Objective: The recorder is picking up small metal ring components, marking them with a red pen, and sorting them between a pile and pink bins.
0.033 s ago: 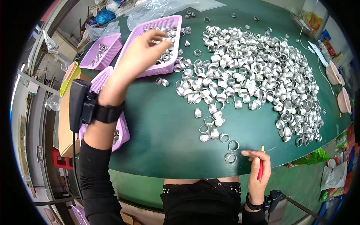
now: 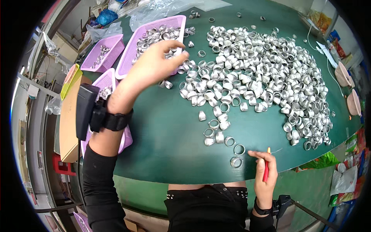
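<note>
My left hand (image 2: 160,62) hovers across the near right corner of a large purple plastic basket (image 2: 121,63) with metal rings inside. Its thumb and fingers are apart, and nothing shows between them. My right hand (image 2: 265,176) is at the table's front edge, closed around a slim red pen-like tool (image 2: 266,171) with an orange upper end. The index finger points left toward a silver metal ring (image 2: 237,162) and another ring (image 2: 239,149), not touching them. A big pile of similar rings (image 2: 262,69) spreads over the green table (image 2: 166,147).
A smaller purple basket (image 2: 114,58) holds a few rings at the far left. Another purple basket (image 2: 125,137) stands below my left forearm, beside a cardboard box (image 2: 68,127). Clear plastic bags (image 2: 147,17) lie at the back. Pink bowls (image 2: 353,103) sit at the right edge.
My left hand has moved right and nearer, from over the inside of the large basket to its near right corner. My right hand is almost unmoved.
</note>
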Demonstrator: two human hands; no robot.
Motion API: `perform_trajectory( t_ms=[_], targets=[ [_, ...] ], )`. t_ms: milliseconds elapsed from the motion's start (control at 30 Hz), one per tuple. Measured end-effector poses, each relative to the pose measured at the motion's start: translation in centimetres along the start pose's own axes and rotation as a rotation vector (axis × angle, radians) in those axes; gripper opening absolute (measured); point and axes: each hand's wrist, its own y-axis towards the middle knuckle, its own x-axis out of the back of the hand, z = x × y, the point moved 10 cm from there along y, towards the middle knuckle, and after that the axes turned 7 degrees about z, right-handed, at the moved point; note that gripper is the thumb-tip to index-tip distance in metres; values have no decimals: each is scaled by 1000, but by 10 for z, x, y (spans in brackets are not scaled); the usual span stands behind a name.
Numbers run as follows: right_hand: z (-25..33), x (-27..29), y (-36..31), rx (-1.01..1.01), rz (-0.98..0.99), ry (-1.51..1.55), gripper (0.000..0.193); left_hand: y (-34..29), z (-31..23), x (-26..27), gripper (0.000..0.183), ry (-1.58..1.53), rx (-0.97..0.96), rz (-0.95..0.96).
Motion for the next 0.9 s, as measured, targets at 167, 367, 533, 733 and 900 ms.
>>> perform_trajectory(
  t_ms=[167,367,533,733,900],
  targets=[
    [7,-32,22,117,168,-344,36,27,1,-100,55,206,-119,-80],
    [11,-63,27,114,245,-207,35,18,-9,-126,40,135,-85,-87],
    [16,-80,29,148,255,-187,32,-41,-27,-131,17,215,-325,-31],
    [21,-66,29,243,86,-211,28,-103,-14,-122,13,170,-251,-82],
    [32,-71,42,196,109,-350,28,-127,-9,-122,10,95,-201,-51]
  ],
)
